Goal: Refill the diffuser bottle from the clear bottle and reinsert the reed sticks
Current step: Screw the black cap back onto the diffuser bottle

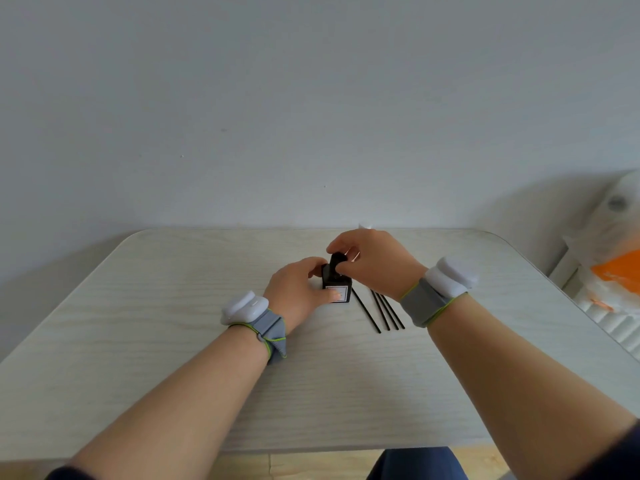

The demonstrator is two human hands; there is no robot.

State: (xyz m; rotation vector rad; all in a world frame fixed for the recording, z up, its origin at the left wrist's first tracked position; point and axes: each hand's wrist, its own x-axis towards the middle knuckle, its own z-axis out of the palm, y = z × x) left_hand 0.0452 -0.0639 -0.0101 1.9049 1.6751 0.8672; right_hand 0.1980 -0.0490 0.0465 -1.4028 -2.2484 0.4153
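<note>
A small black square diffuser bottle [341, 285] with a white label stands on the pale wooden table [173, 323]. My left hand [298, 289] wraps its left side and holds it steady. My right hand [374, 261] pinches the black cap [336, 260] at the bottle's top from above. Black reed sticks [379, 311] lie flat on the table just right of the bottle, partly under my right wrist. A tip of something clear and white [363, 226] peeks out behind my right hand; I cannot tell what it is.
A white wall rises directly behind the table's far edge. At the right edge sits a white padded object with an orange patch [613, 271]. Both wrists wear grey bands with white devices.
</note>
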